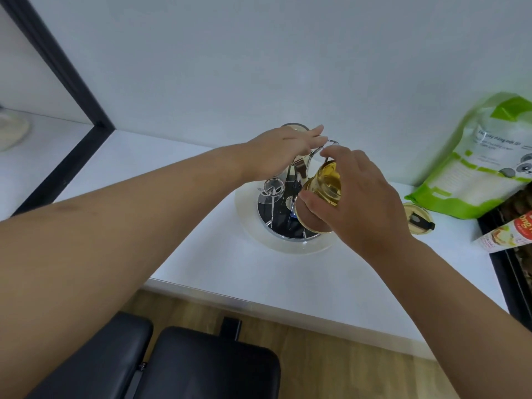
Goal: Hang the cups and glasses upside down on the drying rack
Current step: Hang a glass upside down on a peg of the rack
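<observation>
A chrome drying rack (pixel 290 180) with wire arms stands on a round mirrored base inside a clear plastic tray (pixel 299 246) on the white counter. My right hand (pixel 359 203) grips an amber glass (pixel 324 187), tilted with its mouth facing down and toward me, right beside the rack's arms. My left hand (pixel 282 152) reaches over the rack's top, fingers around its upper wire handle. Behind my left hand a clear glass (pixel 295 128) shows only its top, apparently on the rack. A small clear glass (pixel 272 191) hangs low on the rack's left side.
A green and white pouch (pixel 475 156) leans on the wall at right. An amber lid (pixel 417 223) lies near it. A black tray with packets (pixel 512 234) fills the right edge. Black stools (pixel 201 367) stand below the counter edge. A black frame (pixel 72 90) borders the left.
</observation>
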The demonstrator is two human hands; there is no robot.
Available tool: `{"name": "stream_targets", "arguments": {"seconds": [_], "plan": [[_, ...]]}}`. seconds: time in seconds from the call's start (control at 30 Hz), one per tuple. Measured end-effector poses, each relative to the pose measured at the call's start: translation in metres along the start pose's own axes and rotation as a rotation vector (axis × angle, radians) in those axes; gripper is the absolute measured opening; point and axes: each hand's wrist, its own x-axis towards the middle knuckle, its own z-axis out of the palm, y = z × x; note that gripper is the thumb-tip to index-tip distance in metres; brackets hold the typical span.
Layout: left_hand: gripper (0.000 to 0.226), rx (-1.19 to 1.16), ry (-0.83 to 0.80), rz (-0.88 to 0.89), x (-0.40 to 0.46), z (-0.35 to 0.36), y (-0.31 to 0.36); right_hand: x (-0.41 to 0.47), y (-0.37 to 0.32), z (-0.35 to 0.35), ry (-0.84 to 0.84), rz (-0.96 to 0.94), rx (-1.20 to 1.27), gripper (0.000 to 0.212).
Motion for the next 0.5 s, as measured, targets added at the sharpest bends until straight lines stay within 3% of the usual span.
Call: {"name": "stream_targets", "arguments": {"seconds": [0.13, 0.3, 0.5], "plan": [[0.052, -0.076, -0.002, -0.02, 0.002, 0.0, -0.002, -0.002, -0.001, 0.015, -0.028, 0.022, 0.018, 0.077], [0.074, -0.059, 0.032, -0.019, 0.0, 0.003, -0.004, -0.002, -0.006, 0.036, -0.041, 0.049, -0.012, 0.101], [0.057, -0.022, 0.062, -0.035, 0.0, 0.005, -0.004, -0.008, -0.007, 0.053, 0.004, 0.093, -0.014, 0.127]]}}
